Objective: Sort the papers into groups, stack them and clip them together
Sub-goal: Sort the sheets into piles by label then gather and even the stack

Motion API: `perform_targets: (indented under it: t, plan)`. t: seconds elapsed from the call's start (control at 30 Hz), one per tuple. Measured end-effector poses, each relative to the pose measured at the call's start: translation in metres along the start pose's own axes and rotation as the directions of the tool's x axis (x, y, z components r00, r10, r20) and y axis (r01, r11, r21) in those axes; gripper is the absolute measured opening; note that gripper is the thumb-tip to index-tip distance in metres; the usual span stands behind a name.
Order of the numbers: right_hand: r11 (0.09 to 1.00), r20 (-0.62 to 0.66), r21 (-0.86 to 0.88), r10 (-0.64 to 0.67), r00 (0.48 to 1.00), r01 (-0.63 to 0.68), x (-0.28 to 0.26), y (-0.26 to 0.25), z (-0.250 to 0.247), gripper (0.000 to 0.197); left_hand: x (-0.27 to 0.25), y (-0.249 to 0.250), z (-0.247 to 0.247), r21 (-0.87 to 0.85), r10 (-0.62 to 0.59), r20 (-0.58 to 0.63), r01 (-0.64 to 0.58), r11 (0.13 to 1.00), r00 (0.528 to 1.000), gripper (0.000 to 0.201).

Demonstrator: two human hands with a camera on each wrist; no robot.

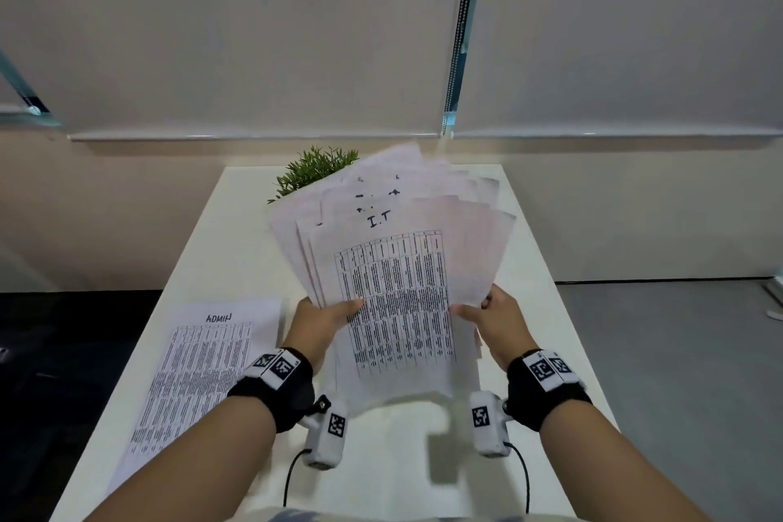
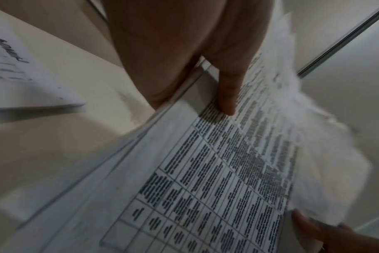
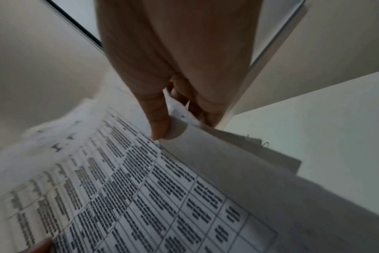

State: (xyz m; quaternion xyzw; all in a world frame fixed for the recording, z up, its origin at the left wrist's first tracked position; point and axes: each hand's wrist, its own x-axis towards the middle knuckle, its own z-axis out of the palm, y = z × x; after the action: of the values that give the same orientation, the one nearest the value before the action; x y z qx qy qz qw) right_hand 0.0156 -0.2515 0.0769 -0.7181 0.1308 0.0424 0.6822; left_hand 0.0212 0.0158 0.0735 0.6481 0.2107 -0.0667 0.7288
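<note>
I hold a fanned bundle of white printed papers point(image 1: 394, 267) tilted up above the white table point(image 1: 402, 458). The top sheet carries a handwritten "I.T" and a dense grid. My left hand point(image 1: 339, 311) pinches the bundle's left edge, thumb on top point(image 2: 227, 95). At the right edge my right hand point(image 1: 478, 311) pinches it, thumb point(image 3: 158, 123) on the top sheet and fingers curled beneath. The printed grid of the bundle point(image 3: 130, 188) fills the right wrist view. One sheet headed "ADMIN" point(image 1: 199, 373) lies flat on the table's left side.
A small green plant point(image 1: 313, 170) stands at the table's far edge, partly behind the papers. In the right wrist view more sheets point(image 3: 277, 159) with a small wire clip point(image 3: 265, 144) at their edge show under the bundle. A wall with roller blinds rises behind.
</note>
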Motion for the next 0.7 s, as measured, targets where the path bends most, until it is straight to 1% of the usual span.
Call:
perform_targets:
  t: [0.03,0.13,0.2,0.27,0.33,0.47,0.53,0.6,0.7]
  plan:
    - [1.0,0.005,0.022,-0.021,1.0,0.021,-0.001,-0.003,0.0,0.03,-0.002,0.004,-0.003,-0.008,0.037,0.029,-0.037,0.999,0.999,0.089]
    - [0.991,0.072,0.116,-0.075,0.995,0.066,-0.006,-0.008,0.001,0.036,-0.014,0.015,-0.007,0.007,0.102,0.128,-0.104,0.995,0.987,0.047]
    - [0.98,0.137,0.175,-0.122,0.983,0.097,-0.009,-0.009,0.003,0.045,-0.021,0.017,-0.005,-0.001,0.124,0.173,-0.126,0.992,0.977,0.033]
    - [0.974,0.169,0.181,-0.164,0.972,0.133,-0.011,-0.008,0.005,0.05,-0.026,0.016,-0.001,0.006,0.143,0.203,-0.148,0.989,0.969,0.031]
    - [0.972,0.162,0.174,-0.183,0.97,0.155,-0.012,-0.011,0.009,0.049,-0.026,0.013,0.004,0.027,0.146,0.171,-0.153,0.988,0.974,0.034]
    - [0.964,0.16,0.191,-0.214,0.964,0.183,-0.017,-0.026,0.014,0.051,-0.026,0.021,0.009,0.003,0.155,0.12,-0.156,0.988,0.981,0.032]
    - [0.961,0.175,0.187,-0.238,0.955,0.205,-0.018,-0.033,0.008,0.053,-0.027,0.029,0.007,-0.015,0.188,0.14,-0.188,0.982,0.972,0.035]
    - [0.963,0.2,0.183,-0.232,0.952,0.196,-0.017,-0.035,-0.001,0.053,-0.031,0.035,0.004,-0.009,0.228,0.165,-0.23,0.973,0.96,0.037]
    - [0.97,0.224,0.158,-0.219,0.95,0.186,-0.014,-0.029,-0.009,0.049,-0.03,0.031,0.002,0.039,0.305,0.264,-0.326,0.945,0.915,0.042]
